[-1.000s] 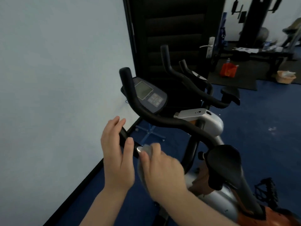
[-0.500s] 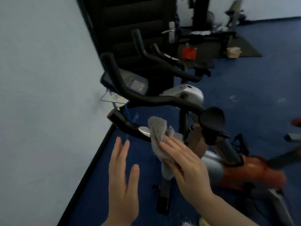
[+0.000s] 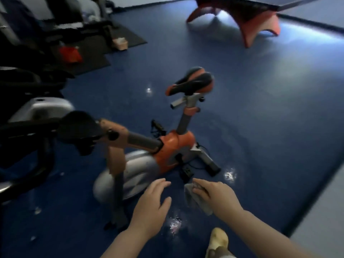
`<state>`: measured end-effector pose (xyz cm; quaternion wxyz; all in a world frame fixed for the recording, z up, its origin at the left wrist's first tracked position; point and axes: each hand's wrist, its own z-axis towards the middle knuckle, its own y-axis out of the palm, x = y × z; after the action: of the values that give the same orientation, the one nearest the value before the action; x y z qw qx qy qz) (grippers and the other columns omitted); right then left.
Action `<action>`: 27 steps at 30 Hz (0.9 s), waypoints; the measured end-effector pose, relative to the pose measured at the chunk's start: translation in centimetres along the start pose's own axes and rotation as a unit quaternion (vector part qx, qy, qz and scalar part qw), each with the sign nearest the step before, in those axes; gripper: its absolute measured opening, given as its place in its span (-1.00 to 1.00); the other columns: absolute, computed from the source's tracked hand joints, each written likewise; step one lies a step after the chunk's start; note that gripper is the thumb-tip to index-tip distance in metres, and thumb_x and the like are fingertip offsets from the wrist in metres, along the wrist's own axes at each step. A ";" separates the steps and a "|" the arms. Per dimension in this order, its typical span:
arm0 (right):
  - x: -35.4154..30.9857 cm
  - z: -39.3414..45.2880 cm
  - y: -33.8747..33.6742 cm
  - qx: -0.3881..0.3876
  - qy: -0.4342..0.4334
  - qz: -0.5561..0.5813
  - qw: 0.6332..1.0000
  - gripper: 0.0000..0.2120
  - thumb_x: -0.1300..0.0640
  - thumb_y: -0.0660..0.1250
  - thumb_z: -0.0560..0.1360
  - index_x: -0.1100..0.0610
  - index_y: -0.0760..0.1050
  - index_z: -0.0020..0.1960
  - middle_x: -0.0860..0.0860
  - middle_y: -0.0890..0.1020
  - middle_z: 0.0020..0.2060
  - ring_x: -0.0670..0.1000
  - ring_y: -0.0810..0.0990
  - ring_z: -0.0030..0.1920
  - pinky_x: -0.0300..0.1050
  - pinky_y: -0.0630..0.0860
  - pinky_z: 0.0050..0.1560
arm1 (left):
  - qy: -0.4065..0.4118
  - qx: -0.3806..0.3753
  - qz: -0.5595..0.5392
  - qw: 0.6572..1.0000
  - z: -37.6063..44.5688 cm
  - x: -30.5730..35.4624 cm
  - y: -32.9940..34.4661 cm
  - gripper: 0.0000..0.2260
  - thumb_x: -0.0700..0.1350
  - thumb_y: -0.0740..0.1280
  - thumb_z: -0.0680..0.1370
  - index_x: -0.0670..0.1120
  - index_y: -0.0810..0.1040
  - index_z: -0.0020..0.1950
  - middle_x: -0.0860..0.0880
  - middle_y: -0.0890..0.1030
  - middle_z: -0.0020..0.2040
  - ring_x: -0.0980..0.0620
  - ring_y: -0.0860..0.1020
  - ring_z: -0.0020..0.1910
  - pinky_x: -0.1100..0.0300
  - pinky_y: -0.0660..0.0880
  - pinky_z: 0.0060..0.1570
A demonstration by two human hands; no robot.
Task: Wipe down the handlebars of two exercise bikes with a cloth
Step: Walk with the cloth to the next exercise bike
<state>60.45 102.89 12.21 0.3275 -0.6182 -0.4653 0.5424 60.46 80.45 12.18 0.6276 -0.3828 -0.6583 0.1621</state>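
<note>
My right hand (image 3: 216, 195) holds a grey cloth (image 3: 195, 201) low in the view, away from any handlebar. Beside it, my left hand (image 3: 150, 203) is open and holds nothing. An orange and silver exercise bike (image 3: 173, 149) stands in front of me, its orange and black saddle (image 3: 193, 81) farther off. Its black handlebars (image 3: 28, 127) run off the left edge, well left of both hands. The second bike (image 3: 22, 77) is a dark blurred shape at upper left.
Blue floor spreads to the right. A red-legged table (image 3: 251, 21) stands at top right. Black mats, a red bag (image 3: 70, 53) and a small box (image 3: 120, 42) lie at upper left. My light shoe (image 3: 217, 241) shows at the bottom. A pale wall borders the lower right.
The view has swung right, away from the wall and handlebars. My right hand has left the handlebar with the cloth, and both hands now hang low over the floor.
</note>
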 end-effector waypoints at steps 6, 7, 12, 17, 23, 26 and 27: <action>12.3 -0.9 -2.2 -0.014 0.078 -0.017 0.997 -0.68 -0.16 0.05 0.61 -0.09 0.43 0.25 -0.08 0.65 0.03 0.00 0.61 0.00 -0.04 0.53 -0.07 | 0.015 -0.155 0.091 0.984 8.7 9.1 9.8 -0.65 0.07 0.18 0.60 0.11 0.36 0.38 0.18 0.37 0.38 0.11 0.41 0.29 0.09 0.40 0.26; 14.2 -1.0 -2.5 -0.023 0.093 -0.017 0.995 -0.68 -0.14 0.04 0.62 -0.09 0.39 0.30 -0.08 0.64 0.06 0.01 0.61 0.01 -0.04 0.54 -0.06 | 0.009 -0.180 0.096 0.979 10.0 10.5 11.3 -0.65 0.08 0.18 0.60 0.11 0.36 0.38 0.17 0.37 0.39 0.08 0.42 0.28 0.08 0.42 0.24; 22.2 -0.1 -4.4 -0.051 0.132 -0.035 0.989 -0.67 0.01 0.14 0.62 -0.04 0.30 0.38 -0.06 0.61 0.10 0.02 0.60 0.02 -0.06 0.55 -0.09 | 0.015 -0.232 0.110 0.966 16.1 16.1 17.1 -0.64 0.09 0.18 0.59 0.09 0.38 0.38 0.12 0.39 0.39 0.04 0.43 0.29 0.04 0.42 0.25; 27.5 1.2 -6.7 -0.027 0.162 0.018 0.986 -0.72 -0.13 0.04 0.61 -0.08 0.45 0.16 -0.11 0.64 -0.03 -0.05 0.59 -0.06 -0.05 0.55 -0.10 | 0.016 -0.237 0.103 0.966 20.3 19.3 19.5 -0.66 0.06 0.20 0.58 0.08 0.42 0.35 0.10 0.44 0.35 0.05 0.44 0.30 0.03 0.39 0.29; 32.7 6.7 -9.1 -0.056 0.208 0.044 0.976 -0.72 -0.12 0.01 0.60 -0.11 0.47 0.09 -0.11 0.64 -0.06 -0.06 0.60 -0.07 -0.07 0.55 -0.11 | 0.014 -0.246 0.117 0.962 28.7 21.6 21.9 -0.65 0.06 0.19 0.57 0.08 0.42 0.35 0.10 0.44 0.35 0.04 0.44 0.29 0.04 0.39 0.28; 35.4 10.6 -10.9 -0.069 0.226 0.050 0.971 -0.72 -0.09 0.02 0.59 -0.06 0.48 -0.01 -0.09 0.64 -0.14 -0.05 0.60 -0.13 -0.05 0.55 -0.14 | 0.023 -0.255 0.119 0.959 34.6 22.9 23.0 -0.65 0.05 0.19 0.56 0.07 0.43 0.34 0.10 0.45 0.34 0.05 0.46 0.26 0.06 0.42 0.25; 36.5 11.9 -11.8 -0.064 0.239 0.052 0.968 -0.72 -0.08 0.02 0.58 -0.05 0.48 -0.01 -0.09 0.64 -0.14 -0.03 0.60 -0.13 -0.05 0.54 -0.13 | 0.022 -0.260 0.118 0.958 36.7 23.3 23.2 -0.66 0.05 0.19 0.57 0.07 0.43 0.34 0.10 0.46 0.33 0.05 0.46 0.25 0.07 0.43 0.24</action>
<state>45.52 139.78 7.23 0.3598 -0.7730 -0.3745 0.3644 34.47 121.92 6.58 0.4975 -0.6112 -0.6136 0.0499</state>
